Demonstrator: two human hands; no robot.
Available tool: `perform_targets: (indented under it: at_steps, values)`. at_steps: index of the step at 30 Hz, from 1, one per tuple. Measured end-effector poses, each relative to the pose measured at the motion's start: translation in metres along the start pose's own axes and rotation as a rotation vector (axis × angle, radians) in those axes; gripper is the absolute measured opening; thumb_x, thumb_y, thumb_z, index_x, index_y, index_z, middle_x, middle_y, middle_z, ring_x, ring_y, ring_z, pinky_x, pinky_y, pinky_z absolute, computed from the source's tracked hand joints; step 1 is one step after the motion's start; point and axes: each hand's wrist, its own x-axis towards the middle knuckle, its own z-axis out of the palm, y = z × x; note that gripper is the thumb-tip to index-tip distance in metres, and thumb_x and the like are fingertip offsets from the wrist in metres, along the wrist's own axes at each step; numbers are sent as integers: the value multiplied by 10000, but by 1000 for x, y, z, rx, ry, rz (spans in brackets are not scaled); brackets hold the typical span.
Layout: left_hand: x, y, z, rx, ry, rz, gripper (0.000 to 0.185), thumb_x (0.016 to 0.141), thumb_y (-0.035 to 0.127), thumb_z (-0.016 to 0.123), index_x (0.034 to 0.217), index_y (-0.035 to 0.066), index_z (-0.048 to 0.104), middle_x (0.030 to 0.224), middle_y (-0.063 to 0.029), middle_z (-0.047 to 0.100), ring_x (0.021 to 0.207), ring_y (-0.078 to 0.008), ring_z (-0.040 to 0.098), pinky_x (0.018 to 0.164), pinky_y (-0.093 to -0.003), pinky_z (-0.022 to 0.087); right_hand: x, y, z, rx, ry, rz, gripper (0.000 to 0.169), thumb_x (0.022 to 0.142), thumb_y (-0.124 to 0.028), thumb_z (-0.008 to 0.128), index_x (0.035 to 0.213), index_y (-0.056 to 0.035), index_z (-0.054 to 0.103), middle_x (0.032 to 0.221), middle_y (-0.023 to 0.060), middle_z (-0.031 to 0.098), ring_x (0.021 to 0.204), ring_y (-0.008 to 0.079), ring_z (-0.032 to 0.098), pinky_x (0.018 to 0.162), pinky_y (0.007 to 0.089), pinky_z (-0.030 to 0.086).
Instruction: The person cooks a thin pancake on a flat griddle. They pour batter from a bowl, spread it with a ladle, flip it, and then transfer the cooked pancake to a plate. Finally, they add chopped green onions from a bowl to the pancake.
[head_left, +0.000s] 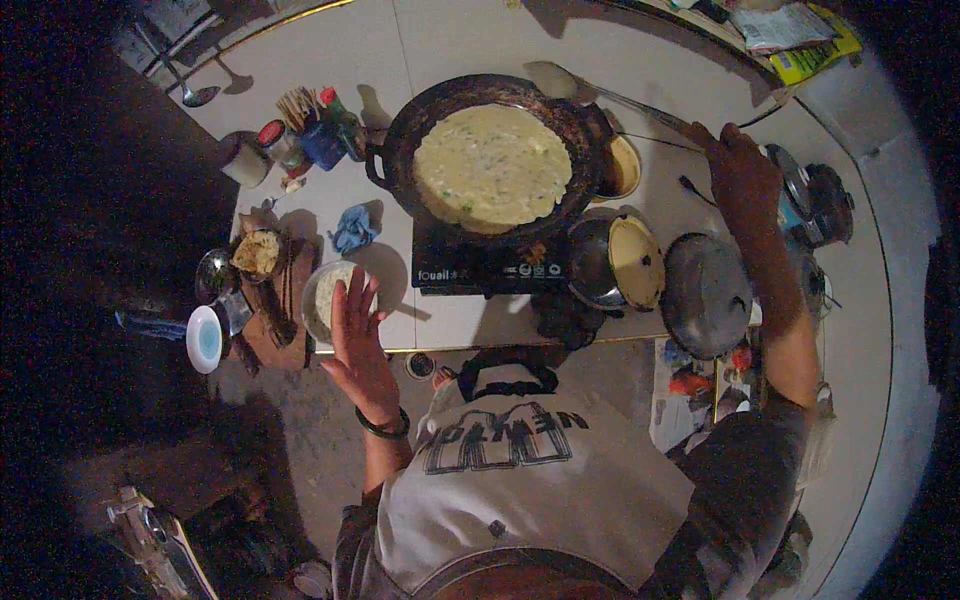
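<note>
A large round pancake with green flecks (495, 165) lies in a dark two-handled wok (405, 120), which sits on a black induction cooker (487, 271). Right of the wok, my right hand (746, 176) grips the long handle of a metal spatula (559, 81). The spatula's broad head is beyond the wok's upper right rim. My left hand (365, 349) is empty, its fingers extended and slightly apart. It partly covers a bowl of pale food (326, 304) near the counter's front edge; whether they touch I cannot tell.
A crumpled blue cloth (355, 227) lies left of the cooker, with skewers (296, 111) and seasoning bottles (281, 142) behind it. A lidded pot (634, 262), a dark wok lid (706, 296) and a brown-stained bowl (624, 169) stand at right. A small plate (205, 339) is far left.
</note>
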Motion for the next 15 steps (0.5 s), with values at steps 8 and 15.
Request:
perform_targets:
  at_steps: [8,15]
  values:
    - [9,-5,-6,-66,-86,-53,974,856,802,229,1485,64,311,1506,-206,336,1346,-315,395,986,-357,362,-17,4,7,37,8,32,458,841,-48,553,1226,-292,588,901,69,568,781,261,639,557,381,544]
    - [28,-2,9,-946,-246,-401,1001,829,801,341,1487,48,278,1556,-225,182,1435,-344,219,1061,-390,385,-32,-13,-4,165,-188,136,426,886,-67,555,1256,-273,593,1087,110,649,945,294,661,757,376,553]
